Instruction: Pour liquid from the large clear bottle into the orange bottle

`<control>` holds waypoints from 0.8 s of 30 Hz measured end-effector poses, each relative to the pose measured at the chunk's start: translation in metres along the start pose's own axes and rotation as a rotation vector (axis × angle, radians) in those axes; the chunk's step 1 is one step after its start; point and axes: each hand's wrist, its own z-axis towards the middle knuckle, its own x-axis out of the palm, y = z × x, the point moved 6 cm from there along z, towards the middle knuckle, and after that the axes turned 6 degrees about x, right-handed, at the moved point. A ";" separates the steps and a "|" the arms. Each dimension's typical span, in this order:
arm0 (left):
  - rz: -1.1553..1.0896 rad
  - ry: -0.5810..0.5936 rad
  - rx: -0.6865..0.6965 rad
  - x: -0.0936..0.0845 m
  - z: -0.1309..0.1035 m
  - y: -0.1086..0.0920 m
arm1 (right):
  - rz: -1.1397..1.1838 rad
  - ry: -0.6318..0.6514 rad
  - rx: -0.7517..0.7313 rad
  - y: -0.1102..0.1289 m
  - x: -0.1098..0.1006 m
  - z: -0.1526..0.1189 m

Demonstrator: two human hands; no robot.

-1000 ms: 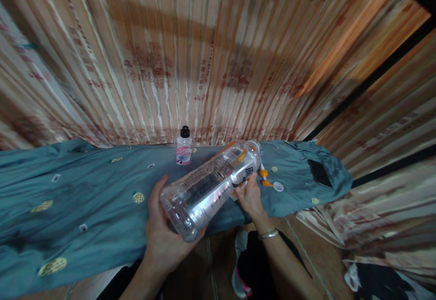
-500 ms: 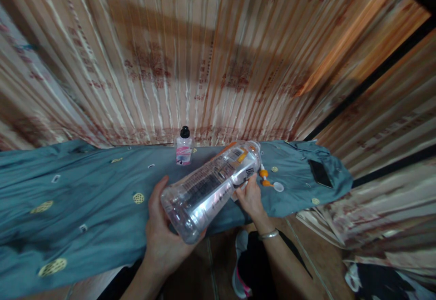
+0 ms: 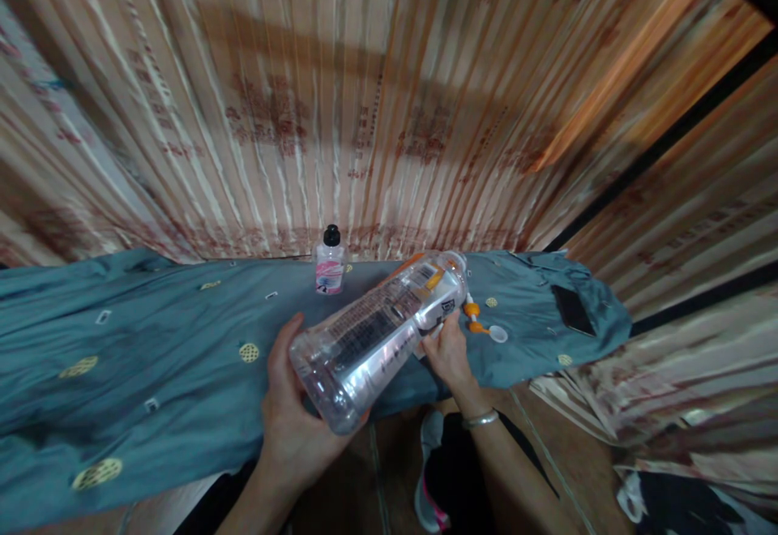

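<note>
A large clear plastic bottle with a printed label is held tilted, its base toward me and its neck pointing to the upper right. My left hand is wrapped round the base end. Under the neck half, my right hand grips the bottle from below; a small pale piece shows by its fingers, too unclear to name. Just right of the bottle's neck lie orange-and-white plastic parts with a round pale disc. Behind the bottle stands a small clear bottle with a black cap and pink label.
A teal cloth with pineapple prints covers the long narrow surface. A dark phone lies at its right end. Patterned curtains hang behind and at the right, with a dark pole there. Dark clothing lies at lower right.
The view has shifted very slightly. Both hands keep their hold on the large bottle, which stays in nearly the same position.
</note>
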 end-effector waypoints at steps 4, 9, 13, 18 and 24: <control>-0.014 -0.004 -0.005 0.000 0.000 0.001 | -0.006 0.008 0.014 -0.001 0.001 0.001; -0.025 -0.003 -0.015 0.001 -0.001 0.002 | -0.002 -0.006 -0.041 0.003 -0.002 0.001; -0.008 -0.012 -0.034 0.002 -0.002 0.007 | -0.014 -0.016 -0.072 0.002 -0.001 0.000; 0.005 -0.031 0.016 0.002 -0.001 0.008 | -0.008 -0.016 -0.065 -0.004 0.002 0.000; -0.023 -0.011 -0.073 0.002 -0.004 0.008 | 0.000 -0.021 -0.063 -0.003 0.002 -0.001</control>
